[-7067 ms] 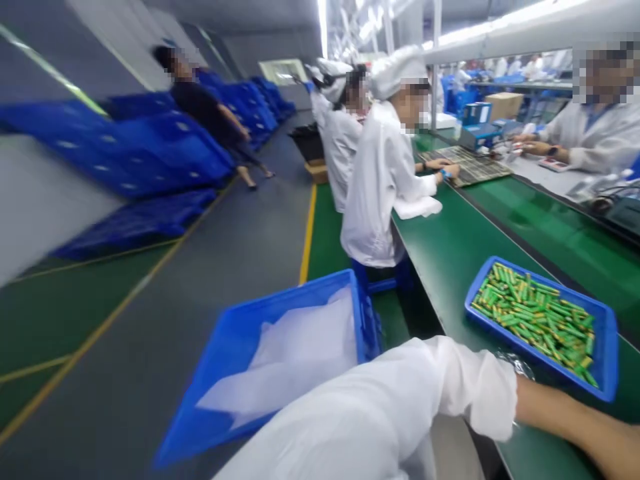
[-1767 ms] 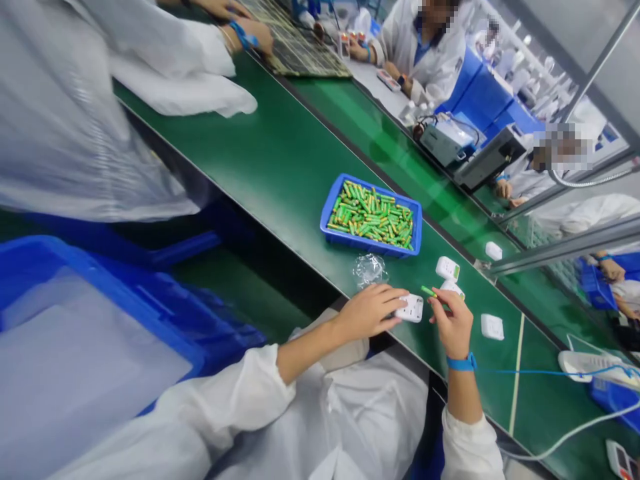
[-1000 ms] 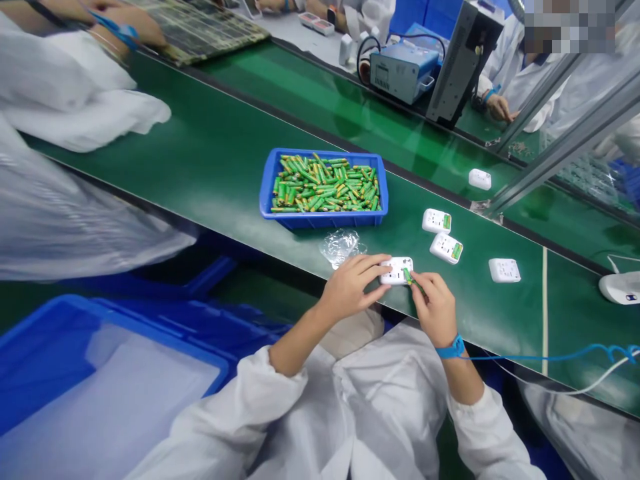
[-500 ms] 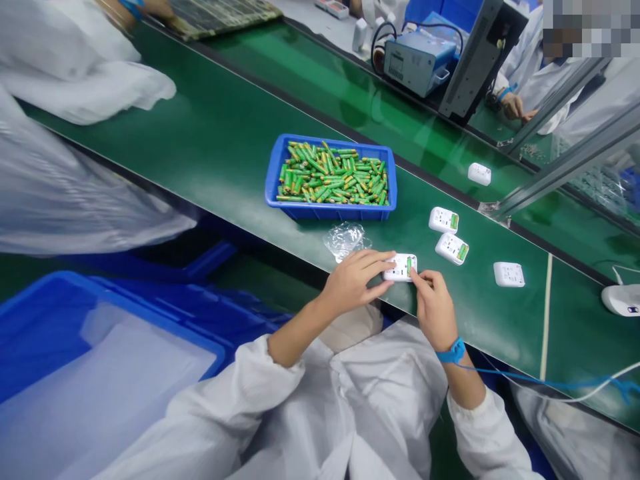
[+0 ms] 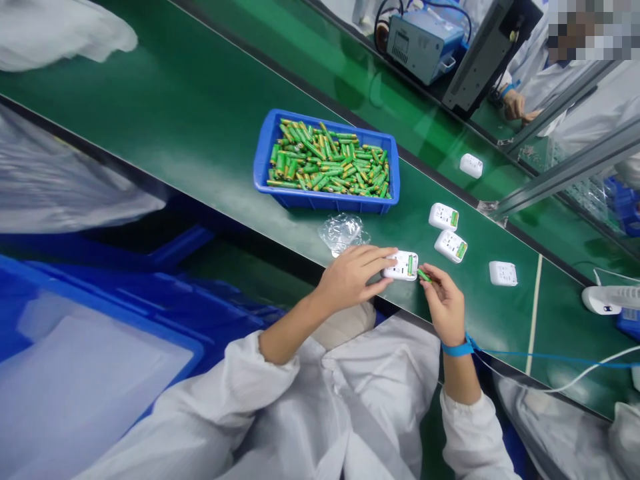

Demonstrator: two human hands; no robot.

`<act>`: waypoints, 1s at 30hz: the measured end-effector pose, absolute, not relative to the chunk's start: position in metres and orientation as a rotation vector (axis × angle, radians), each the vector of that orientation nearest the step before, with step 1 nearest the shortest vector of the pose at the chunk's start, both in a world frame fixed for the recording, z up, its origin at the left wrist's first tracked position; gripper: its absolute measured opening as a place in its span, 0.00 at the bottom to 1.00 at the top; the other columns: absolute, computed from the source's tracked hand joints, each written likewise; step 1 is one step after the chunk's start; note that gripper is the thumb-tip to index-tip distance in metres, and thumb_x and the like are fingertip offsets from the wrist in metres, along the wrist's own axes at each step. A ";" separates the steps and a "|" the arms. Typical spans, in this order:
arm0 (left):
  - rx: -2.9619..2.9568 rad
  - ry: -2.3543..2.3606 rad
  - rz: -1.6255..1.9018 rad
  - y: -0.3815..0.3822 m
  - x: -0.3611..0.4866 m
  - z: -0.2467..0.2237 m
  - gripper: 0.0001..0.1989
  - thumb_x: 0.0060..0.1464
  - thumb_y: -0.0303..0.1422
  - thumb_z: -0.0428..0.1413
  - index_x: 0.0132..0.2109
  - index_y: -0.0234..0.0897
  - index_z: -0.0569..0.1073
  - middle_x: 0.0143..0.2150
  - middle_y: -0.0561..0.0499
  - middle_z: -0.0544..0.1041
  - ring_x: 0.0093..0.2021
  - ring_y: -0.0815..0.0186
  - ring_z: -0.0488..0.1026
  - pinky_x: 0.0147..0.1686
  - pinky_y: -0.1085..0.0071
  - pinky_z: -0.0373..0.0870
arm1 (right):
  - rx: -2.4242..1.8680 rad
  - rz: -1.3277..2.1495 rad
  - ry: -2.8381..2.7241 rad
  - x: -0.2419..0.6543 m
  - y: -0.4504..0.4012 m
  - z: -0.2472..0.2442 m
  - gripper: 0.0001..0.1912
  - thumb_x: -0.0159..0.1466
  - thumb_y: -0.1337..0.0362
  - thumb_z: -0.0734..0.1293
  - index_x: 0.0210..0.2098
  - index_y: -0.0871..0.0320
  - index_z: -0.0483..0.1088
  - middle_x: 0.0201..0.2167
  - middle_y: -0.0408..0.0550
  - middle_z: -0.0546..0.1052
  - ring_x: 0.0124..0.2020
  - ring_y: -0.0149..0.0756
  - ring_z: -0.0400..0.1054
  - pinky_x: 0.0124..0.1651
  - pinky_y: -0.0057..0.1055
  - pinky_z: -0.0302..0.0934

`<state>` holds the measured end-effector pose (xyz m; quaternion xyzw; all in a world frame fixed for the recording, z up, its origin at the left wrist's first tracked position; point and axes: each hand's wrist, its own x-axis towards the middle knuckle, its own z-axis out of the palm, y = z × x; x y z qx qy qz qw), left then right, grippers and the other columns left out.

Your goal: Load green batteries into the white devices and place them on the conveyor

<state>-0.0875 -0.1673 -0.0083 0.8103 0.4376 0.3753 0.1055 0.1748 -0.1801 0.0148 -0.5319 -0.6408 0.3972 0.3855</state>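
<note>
Near the bench's front edge, my left hand [image 5: 354,275] grips a small white plastic device [image 5: 401,265] by its left side. Green shows in the battery slot at the device's right end. Just right of it, my right hand [image 5: 444,303] pinches a green battery [image 5: 425,275] between thumb and fingers, its tip close to the device. A blue bin [image 5: 325,200] full of loose green batteries [image 5: 330,163] stands beyond my hands. Two white devices with green in their slots, an upper one [image 5: 443,217] and a lower one [image 5: 451,246], lie to the right.
Crumpled clear plastic [image 5: 344,233] lies between the bin and my left hand. Other white devices rest farther right [image 5: 503,273] and behind [image 5: 471,165]. A metal frame post [image 5: 565,170] slants at right. A blue cord [image 5: 520,358] runs from my right wristband. A co-worker's hand [image 5: 513,105] is across the bench.
My right hand has drawn back slightly to the right from the device, and a green battery now shows in its fingers. The left hand keeps its hold. The camera view has shifted.
</note>
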 end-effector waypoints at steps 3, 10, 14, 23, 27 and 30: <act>2.394 1.280 1.113 -0.168 -0.088 -0.008 0.13 0.75 0.37 0.59 0.60 0.40 0.81 0.67 0.45 0.82 0.60 0.55 0.82 0.60 0.56 0.76 | -1.331 1.057 -1.563 0.175 -0.178 0.021 0.16 0.76 0.55 0.72 0.58 0.53 0.81 0.57 0.55 0.83 0.53 0.44 0.82 0.61 0.44 0.79; 2.378 1.279 1.042 -0.169 -0.089 -0.005 0.13 0.76 0.37 0.58 0.61 0.41 0.80 0.69 0.47 0.80 0.62 0.54 0.80 0.60 0.56 0.74 | -1.417 0.978 -1.605 0.171 -0.167 0.047 0.15 0.74 0.55 0.74 0.57 0.52 0.82 0.48 0.52 0.83 0.42 0.39 0.81 0.48 0.39 0.80; 2.325 1.282 1.028 -0.169 -0.088 -0.002 0.13 0.75 0.36 0.60 0.61 0.41 0.80 0.70 0.47 0.80 0.62 0.54 0.78 0.60 0.56 0.73 | -1.471 0.941 -1.616 0.163 -0.157 0.054 0.19 0.72 0.55 0.74 0.59 0.55 0.80 0.48 0.53 0.85 0.45 0.40 0.81 0.50 0.39 0.79; 2.337 1.325 0.986 -0.168 -0.085 0.001 0.15 0.72 0.36 0.64 0.62 0.42 0.79 0.69 0.50 0.79 0.60 0.54 0.76 0.56 0.57 0.69 | -1.586 0.661 -1.840 0.148 -0.143 0.052 0.13 0.72 0.53 0.74 0.46 0.56 0.82 0.42 0.51 0.86 0.41 0.42 0.81 0.47 0.37 0.78; 2.305 1.377 0.966 -0.166 -0.082 0.004 0.12 0.71 0.37 0.66 0.57 0.42 0.80 0.67 0.51 0.80 0.57 0.55 0.76 0.52 0.58 0.69 | -1.465 0.436 -2.154 0.157 -0.151 0.048 0.16 0.80 0.59 0.64 0.57 0.54 0.83 0.55 0.56 0.85 0.56 0.46 0.80 0.61 0.45 0.76; 2.298 1.385 0.968 -0.165 -0.080 0.005 0.11 0.70 0.38 0.66 0.55 0.42 0.80 0.66 0.51 0.80 0.57 0.55 0.76 0.51 0.58 0.69 | -1.378 0.373 -2.356 0.168 -0.163 0.039 0.26 0.79 0.68 0.58 0.72 0.52 0.74 0.70 0.58 0.76 0.70 0.48 0.72 0.71 0.50 0.70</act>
